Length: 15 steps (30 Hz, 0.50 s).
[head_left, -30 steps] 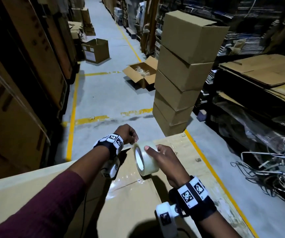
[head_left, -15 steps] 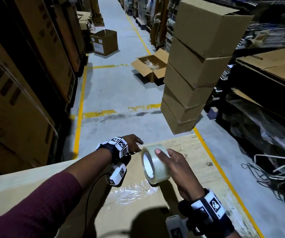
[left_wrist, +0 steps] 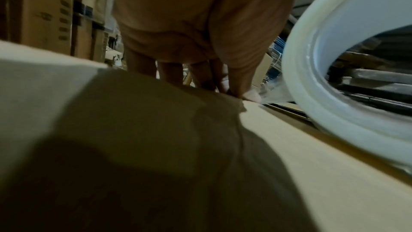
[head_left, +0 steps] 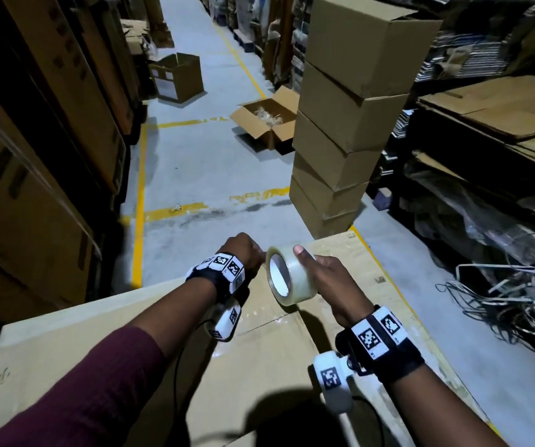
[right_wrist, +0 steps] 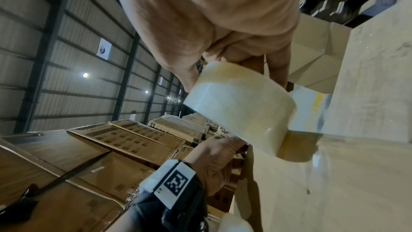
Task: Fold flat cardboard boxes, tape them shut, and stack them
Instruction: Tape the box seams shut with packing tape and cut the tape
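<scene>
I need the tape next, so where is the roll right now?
In the head view the tape roll is at lower centre, gripped by the right hand just above the cardboard box, with the left hand beside it.

The left hand (head_left: pixel 243 250) hides its own fingertips in the head view. The tape roll (left_wrist: pixel 347 70) runs off the left wrist picture's right edge, blurred.

A grey concrete floor (head_left: pixel 195 175) with yellow lines (head_left: pixel 138 201) runs between dim racks (head_left: pixel 485 195); ceiling lamps (right_wrist: pixel 85 75) glow against corrugated walls (right_wrist: pixel 67 59).

Five stacked boxes (head_left: pixel 350 124), two open boxes (head_left: pixel 179 77), one tape roll (head_left: pixel 288 277).
</scene>
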Each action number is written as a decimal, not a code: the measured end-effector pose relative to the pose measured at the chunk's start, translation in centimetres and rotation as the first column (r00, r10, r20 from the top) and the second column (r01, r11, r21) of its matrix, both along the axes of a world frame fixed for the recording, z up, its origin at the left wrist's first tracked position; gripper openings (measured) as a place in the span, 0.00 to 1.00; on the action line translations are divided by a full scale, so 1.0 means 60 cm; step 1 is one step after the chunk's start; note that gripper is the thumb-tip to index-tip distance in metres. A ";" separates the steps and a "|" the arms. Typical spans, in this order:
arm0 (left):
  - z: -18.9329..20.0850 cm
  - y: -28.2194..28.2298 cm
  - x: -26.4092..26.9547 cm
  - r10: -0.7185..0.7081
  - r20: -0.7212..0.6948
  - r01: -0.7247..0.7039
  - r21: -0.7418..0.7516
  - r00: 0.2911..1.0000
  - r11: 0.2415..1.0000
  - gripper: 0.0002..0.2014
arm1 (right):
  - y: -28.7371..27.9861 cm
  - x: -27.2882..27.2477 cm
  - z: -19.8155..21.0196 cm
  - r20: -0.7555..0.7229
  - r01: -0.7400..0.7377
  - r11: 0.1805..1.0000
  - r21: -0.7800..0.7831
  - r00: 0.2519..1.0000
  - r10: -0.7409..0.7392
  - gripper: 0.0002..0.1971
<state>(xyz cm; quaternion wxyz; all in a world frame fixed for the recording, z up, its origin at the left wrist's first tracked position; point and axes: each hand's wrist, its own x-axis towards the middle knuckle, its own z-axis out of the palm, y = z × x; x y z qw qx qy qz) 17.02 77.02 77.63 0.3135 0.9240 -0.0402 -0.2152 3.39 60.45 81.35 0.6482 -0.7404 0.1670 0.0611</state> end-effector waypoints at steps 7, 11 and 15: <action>-0.014 -0.002 0.004 -0.087 0.070 0.085 0.031 0.994 0.996 0.25 | -0.040 -0.149 -0.001 -0.069 0.034 0.999 -0.016 0.997 -0.035 0.28; -0.013 -0.002 0.006 -0.130 0.078 0.128 0.030 0.988 0.991 0.24 | -0.036 -0.207 0.002 -0.038 0.117 0.992 -0.047 0.992 -0.118 0.40; -0.016 -0.007 0.003 -0.181 0.090 0.177 0.052 0.979 0.983 0.25 | -0.023 -0.237 0.025 -0.016 0.124 0.983 -0.133 0.992 -0.127 0.31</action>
